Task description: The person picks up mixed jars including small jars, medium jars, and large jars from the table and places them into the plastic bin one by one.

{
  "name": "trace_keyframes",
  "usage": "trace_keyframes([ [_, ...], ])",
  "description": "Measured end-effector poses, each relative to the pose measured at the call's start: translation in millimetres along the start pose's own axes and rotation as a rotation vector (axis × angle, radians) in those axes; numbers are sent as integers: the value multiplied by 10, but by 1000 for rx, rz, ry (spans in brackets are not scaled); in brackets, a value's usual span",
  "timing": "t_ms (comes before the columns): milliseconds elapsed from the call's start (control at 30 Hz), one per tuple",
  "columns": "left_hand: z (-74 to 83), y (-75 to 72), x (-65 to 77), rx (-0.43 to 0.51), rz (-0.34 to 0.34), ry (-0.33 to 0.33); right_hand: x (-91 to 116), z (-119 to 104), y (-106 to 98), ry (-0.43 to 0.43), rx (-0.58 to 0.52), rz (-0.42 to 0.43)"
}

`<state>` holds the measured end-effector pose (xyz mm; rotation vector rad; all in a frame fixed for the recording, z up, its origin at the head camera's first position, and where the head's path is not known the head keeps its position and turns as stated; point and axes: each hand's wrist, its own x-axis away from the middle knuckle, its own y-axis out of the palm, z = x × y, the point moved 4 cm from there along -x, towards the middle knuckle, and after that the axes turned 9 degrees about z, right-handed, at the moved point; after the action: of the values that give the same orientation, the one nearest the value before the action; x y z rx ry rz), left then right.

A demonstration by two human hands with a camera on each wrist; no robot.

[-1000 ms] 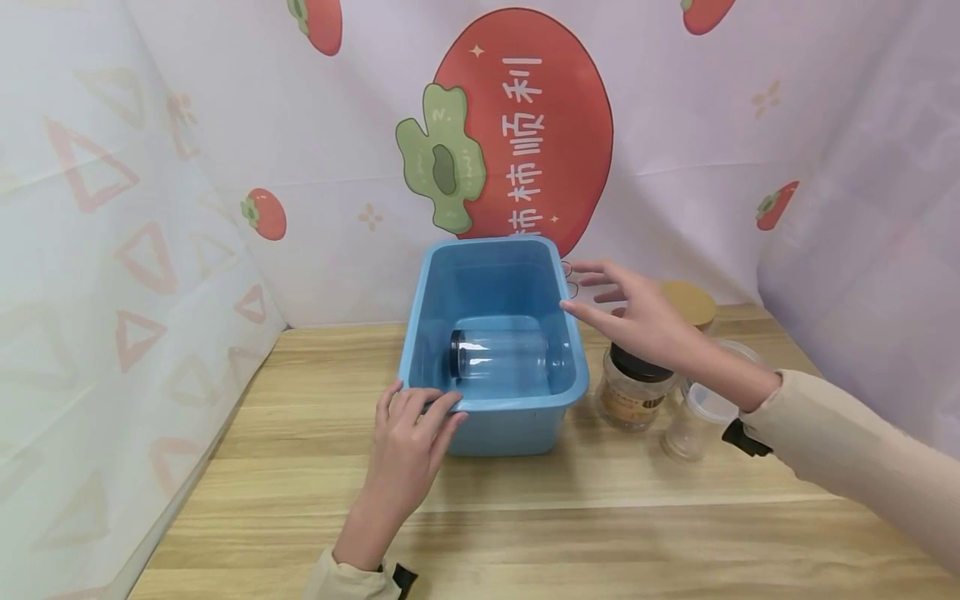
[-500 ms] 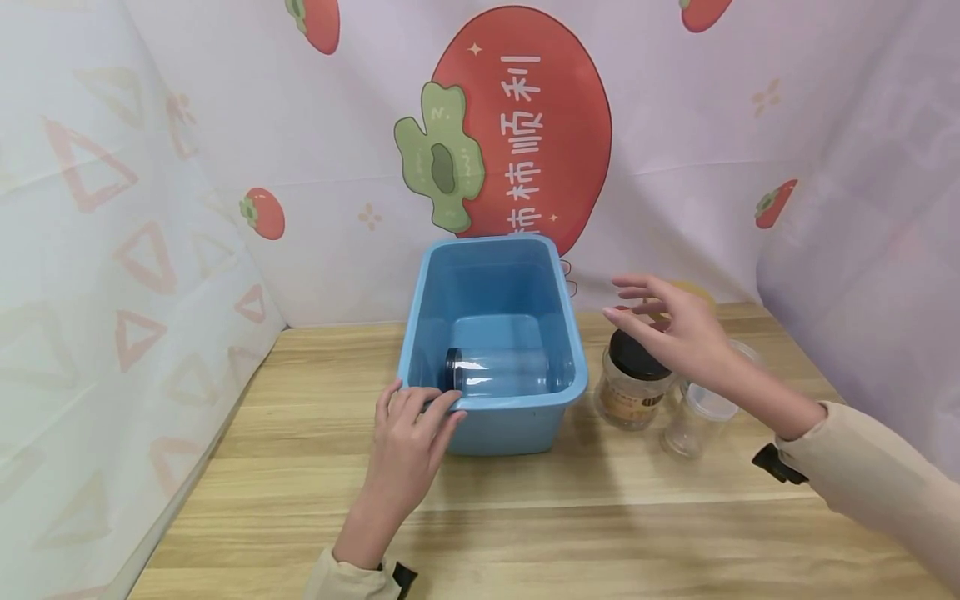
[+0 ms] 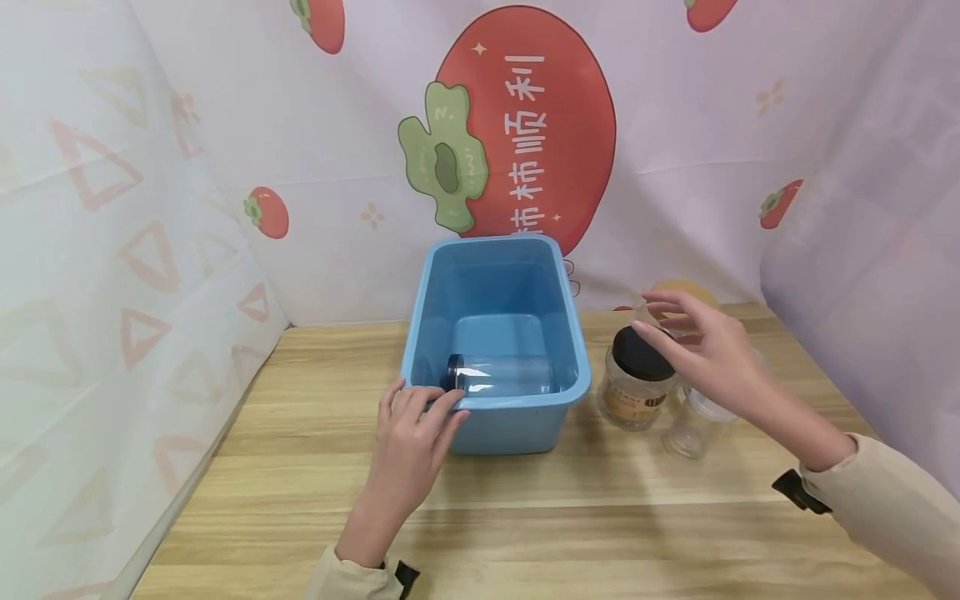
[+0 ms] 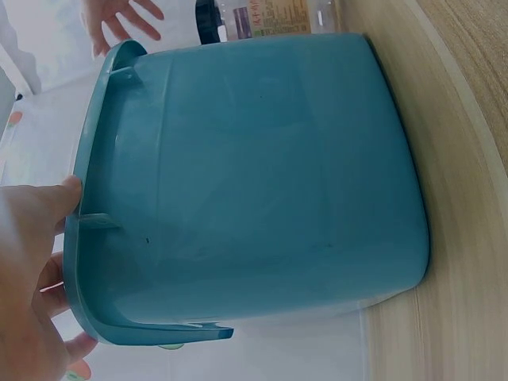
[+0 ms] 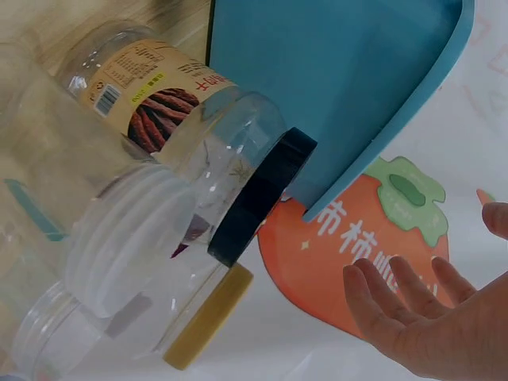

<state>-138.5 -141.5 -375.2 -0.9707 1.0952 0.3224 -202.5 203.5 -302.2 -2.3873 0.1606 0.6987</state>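
A blue plastic bin (image 3: 510, 429) stands on the wooden table, and my left hand (image 3: 411, 442) grips its near left rim, thumb and fingers on opposite sides. Inside the bin a clear jar (image 3: 510, 375) with a dark lid lies on its side near the front wall. Right of the bin stands a clear jar (image 3: 633, 404) with a black lid and a paper label. My right hand (image 3: 708, 342) hovers above and behind that lid, fingers spread and slightly bent, holding nothing. In the right wrist view its fingers (image 5: 405, 294) are apart from the jars.
Beside the labelled jar is a smaller clear jar (image 3: 688, 433) with a whitish translucent lid. Behind them is a jar with a yellow lid (image 3: 686, 292), partly hidden by the right hand. A printed cloth backdrop (image 3: 330, 250) rises behind the table.
My right hand has moved from the bin's right rim rightward to over the jars. The jar in the bin has rolled toward the front wall. My left hand stays put.
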Motion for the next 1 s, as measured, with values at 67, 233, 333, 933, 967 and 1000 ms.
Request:
trace_keyframes([
  [67, -3, 3, 1, -5, 2, 0, 33, 17, -12, -5, 13, 18],
  [233, -2, 7, -5, -12, 15, 4, 108, 121, -45, 12, 16, 37],
  [333, 0, 6, -6, -11, 20, 10, 148, 172, -69, 34, 26, 40],
  [933, 3, 0, -14, -17, -20, -11, 388, 409, -131, 88, 47, 95],
  [967, 2, -1, -13, -17, -18, -10, 400, 420, -130, 93, 48, 98],
  [1000, 3, -3, -13, -15, -15, -9, 412, 431, -128, 97, 48, 101],
])
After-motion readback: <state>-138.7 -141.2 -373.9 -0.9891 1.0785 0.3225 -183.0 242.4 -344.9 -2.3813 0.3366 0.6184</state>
